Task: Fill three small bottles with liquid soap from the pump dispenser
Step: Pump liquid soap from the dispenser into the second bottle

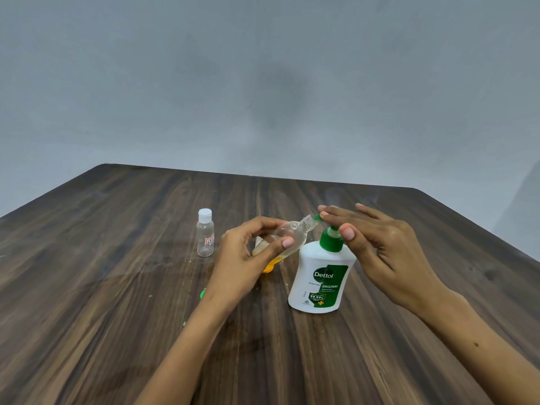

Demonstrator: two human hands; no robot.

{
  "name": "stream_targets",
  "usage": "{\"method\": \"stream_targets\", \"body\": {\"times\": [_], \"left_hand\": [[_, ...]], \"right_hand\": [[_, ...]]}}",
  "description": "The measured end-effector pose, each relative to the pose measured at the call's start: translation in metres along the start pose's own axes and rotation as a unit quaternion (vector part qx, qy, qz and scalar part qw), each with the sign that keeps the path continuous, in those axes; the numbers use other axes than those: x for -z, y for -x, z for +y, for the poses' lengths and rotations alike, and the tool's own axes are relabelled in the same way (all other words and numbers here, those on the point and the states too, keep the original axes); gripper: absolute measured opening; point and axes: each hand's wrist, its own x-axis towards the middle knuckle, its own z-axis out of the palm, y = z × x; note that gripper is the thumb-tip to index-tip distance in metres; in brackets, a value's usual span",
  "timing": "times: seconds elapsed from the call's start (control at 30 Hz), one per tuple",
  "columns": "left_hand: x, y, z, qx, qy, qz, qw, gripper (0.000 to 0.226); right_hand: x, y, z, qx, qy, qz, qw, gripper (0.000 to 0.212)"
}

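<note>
Tilting small clear plastic bottle (287,236) in gripping left hand (248,255), neck against green nozzle of white Dettol pump dispenser (321,273); right hand (377,241) flat-fingered on pump head. Some yellowish soap inside. Capped clear bottle (205,232) standing apart on wooden table (117,287), seemingly empty; third bottle mostly hidden behind left hand.

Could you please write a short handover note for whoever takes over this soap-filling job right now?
Left hand grips a tilted, uncapped small bottle, its mouth at the green nozzle of the pump dispenser; some yellowish soap is already inside.
Right hand lies open, fingers pressing the pump head.
A capped bottle stands empty to the left on the table. A green cap lies near the left wrist.
Third bottle mostly hidden behind the left hand.
Left: finish this bottle, cap it, fill the rest.
</note>
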Motion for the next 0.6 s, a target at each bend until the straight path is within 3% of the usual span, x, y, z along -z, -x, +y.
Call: {"method": "stream_targets", "body": {"times": [0.6], "left_hand": [[0.0003,-0.0018,-0.0012,-0.002,-0.003,0.001,1.0,0.024]], "right_hand": [[-0.0048,0.0007,0.0,-0.029,-0.065,0.023,0.997,0.057]]}}
